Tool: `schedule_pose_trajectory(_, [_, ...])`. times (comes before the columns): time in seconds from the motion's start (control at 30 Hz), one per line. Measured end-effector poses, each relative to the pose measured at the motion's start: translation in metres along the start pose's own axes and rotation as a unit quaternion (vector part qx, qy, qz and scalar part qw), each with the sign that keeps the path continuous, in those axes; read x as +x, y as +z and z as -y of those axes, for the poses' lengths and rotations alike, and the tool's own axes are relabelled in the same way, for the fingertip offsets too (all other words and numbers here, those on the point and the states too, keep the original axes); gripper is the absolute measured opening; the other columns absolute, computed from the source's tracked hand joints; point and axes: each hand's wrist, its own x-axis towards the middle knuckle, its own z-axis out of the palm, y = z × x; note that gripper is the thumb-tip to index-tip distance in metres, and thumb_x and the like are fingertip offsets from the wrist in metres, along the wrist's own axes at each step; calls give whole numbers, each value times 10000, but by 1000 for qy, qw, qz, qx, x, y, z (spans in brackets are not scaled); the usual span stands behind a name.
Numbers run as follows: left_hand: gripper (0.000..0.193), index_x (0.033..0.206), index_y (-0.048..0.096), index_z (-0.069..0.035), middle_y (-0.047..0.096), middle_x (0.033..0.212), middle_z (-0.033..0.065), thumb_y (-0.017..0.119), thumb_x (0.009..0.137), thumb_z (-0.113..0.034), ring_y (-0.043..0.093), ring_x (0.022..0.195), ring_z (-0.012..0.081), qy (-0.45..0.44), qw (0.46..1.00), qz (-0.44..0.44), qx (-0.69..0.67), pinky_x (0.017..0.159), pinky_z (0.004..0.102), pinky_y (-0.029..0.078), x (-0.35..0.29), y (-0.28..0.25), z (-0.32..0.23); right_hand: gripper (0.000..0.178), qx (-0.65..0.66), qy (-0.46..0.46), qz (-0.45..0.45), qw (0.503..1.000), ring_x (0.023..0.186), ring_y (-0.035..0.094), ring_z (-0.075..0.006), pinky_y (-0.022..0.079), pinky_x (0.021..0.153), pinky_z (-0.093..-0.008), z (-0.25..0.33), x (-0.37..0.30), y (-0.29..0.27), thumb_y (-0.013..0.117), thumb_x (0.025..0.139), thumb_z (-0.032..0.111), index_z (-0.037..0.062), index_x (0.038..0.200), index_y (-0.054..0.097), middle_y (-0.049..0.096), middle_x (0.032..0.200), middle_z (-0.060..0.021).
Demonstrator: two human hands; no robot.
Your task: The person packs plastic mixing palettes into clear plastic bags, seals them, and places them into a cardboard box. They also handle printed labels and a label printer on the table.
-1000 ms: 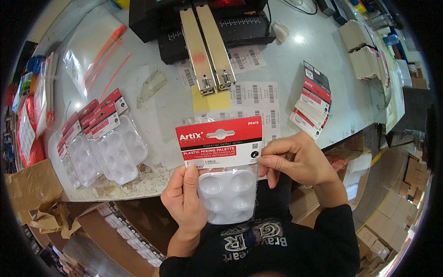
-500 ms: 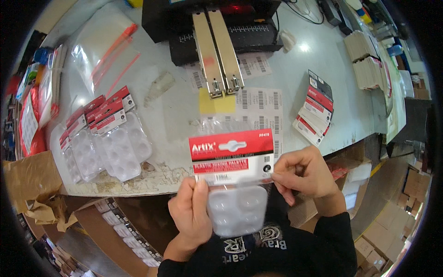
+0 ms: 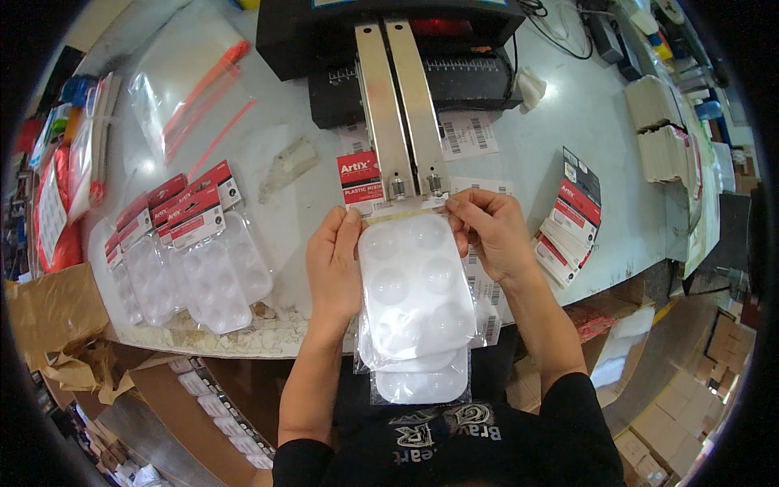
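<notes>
My left hand [image 3: 334, 264] and my right hand [image 3: 497, 239] pinch the two lower corners of a red and white header card [image 3: 359, 174], thumbs against fingers. The card's upper part lies under the two long metal arms [image 3: 402, 105] of a black machine [image 3: 284, 36], which hide its middle. Below the card hangs a white plastic paint palette [image 3: 415, 284] with round wells, in a clear bag. Under it, the lower end of another bagged palette [image 3: 422, 386] sticks out toward my body.
Several carded palettes [image 3: 199, 268] lie overlapped at the left, before clear bags with red strips [image 3: 187, 89]. Loose header cards [image 3: 572, 215] are fanned at the right. Barcode label sheets [image 3: 475, 134] lie beneath the machine. Open cardboard boxes [image 3: 187, 430] stand below the table edge.
Both hands have moved away from my body, carrying the card and bagged palette up to the machine. The card's top has gone under the metal arms.
</notes>
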Motion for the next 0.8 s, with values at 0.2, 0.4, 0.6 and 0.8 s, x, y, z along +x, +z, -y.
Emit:
schedule_pose_trajectory(0.2, [300,743,505,-36,481,689,-35,474,979,-220,391,642,50,-14,1000,5,-7,590,212,334,-1,-4,10,200,-162,-36,1,986,577,578,-112,451,510,-215,7,-1,-14,638,872,130,-35,984,648,624,726,-52])
schedule_pose_trajectory(0.4, [265,968,648,-1,640,878,51,528,948,-236,570,810,146,-111,973,-173,100,771,308,452,-3,-107,-45,952,-572,-204,-136,783,1180,543,-251,402,1024,-361,62,-21,-134,886,558,269,35,1366,438,514,1340,-142])
schedule_pose_trajectory(0.6, [225,985,582,-2,538,904,84,607,888,-203,508,872,191,189,864,-192,426,766,294,407,-26,-106,-16,1043,-600,-170,-106,775,1205,533,-250,405,1017,-335,50,-13,-192,902,480,317,55,1376,436,504,1348,-161])
schedule_pose_trajectory(0.8, [155,901,564,-27,557,919,39,644,867,-155,521,831,127,145,964,-39,220,767,280,415,-40,-20,-14,827,-675,-144,-178,701,1013,623,-231,423,947,-370,66,-28,-150,884,490,370,57,1204,608,704,967,-93])
